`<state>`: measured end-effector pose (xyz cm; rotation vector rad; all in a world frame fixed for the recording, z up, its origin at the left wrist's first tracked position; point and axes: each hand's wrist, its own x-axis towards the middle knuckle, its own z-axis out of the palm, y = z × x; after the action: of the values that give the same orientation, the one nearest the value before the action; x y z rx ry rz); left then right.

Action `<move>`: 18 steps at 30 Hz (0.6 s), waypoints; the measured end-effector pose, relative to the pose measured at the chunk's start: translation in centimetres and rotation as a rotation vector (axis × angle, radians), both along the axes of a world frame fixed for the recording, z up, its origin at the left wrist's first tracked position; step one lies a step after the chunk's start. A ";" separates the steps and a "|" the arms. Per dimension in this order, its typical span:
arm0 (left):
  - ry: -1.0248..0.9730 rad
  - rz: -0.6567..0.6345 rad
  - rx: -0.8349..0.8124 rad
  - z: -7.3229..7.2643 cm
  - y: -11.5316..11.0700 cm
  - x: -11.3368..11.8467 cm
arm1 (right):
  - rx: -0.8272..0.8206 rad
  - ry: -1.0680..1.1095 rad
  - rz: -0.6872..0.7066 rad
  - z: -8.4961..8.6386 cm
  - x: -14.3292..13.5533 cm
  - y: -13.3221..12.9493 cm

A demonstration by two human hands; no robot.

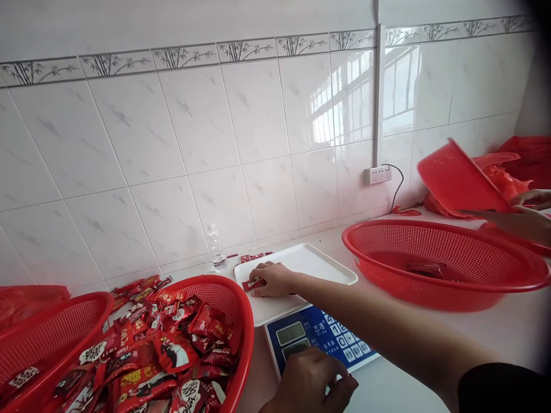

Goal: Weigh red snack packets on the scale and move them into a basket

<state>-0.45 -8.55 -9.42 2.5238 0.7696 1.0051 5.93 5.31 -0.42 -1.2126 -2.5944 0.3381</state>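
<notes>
The right hand (272, 279) closes its fingers around a small red packet (253, 284) just inside the left edge of the white tray (286, 261). The left hand (316, 381) curls over the near edge of the digital scale (318, 338); I cannot tell whether it grips anything. A red basket (245, 344) heaped with packets fills the table's near-left corner, a plastic bottle (216, 249) stands by the far edge, and toward the right edge a co-worker's hands (527, 222) tilt a red colander (460, 178).
</notes>
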 end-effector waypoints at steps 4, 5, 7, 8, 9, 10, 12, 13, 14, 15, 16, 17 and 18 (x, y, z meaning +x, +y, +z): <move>-0.012 0.005 0.007 0.0 0.0 0.0 | 0.044 0.100 0.000 0.1 -0.1 0.2; -0.015 0.006 0.009 0.0 0.0 0.0 | 0.055 0.137 -0.003 0.2 -0.1 0.3; -0.018 0.003 0.011 0.0 0.1 0.0 | 0.078 0.232 -0.034 0.5 -0.1 0.6; -0.016 0.001 0.010 0.0 0.1 0.0 | 0.088 0.286 -0.060 0.7 0.0 0.8; -0.015 0.002 0.011 0.0 0.1 0.0 | 0.096 0.341 -0.091 0.9 0.2 1.0; -0.014 0.002 0.014 0.0 0.1 0.0 | 0.099 0.394 -0.124 1.1 0.4 1.2; -0.015 0.002 0.023 -0.1 0.1 0.0 | 0.094 0.487 -0.184 1.6 1.0 1.6; -0.016 0.001 0.026 -0.1 0.1 0.0 | 0.086 0.524 -0.210 1.8 1.4 1.8; -0.017 0.000 0.029 -0.1 0.1 0.0 | 0.078 0.552 -0.235 2.0 1.9 1.9; -0.016 -0.004 0.033 -0.1 0.1 0.0 | 0.072 0.572 -0.258 2.2 2.4 2.0; -0.015 -0.008 0.035 -0.2 0.1 0.0 | 0.068 0.582 -0.279 2.4 3.0 2.1; -0.013 -0.013 0.040 -0.2 0.1 0.0 | 0.066 0.581 -0.296 2.6 3.6 2.0; -0.013 -0.017 0.047 -0.2 0.2 0.0 | 0.068 0.572 -0.309 2.7 4.2 1.8</move>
<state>-0.43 -8.39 -9.67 2.5564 0.7271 1.0452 10.12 7.12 2.28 -1.2455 -1.8925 0.4493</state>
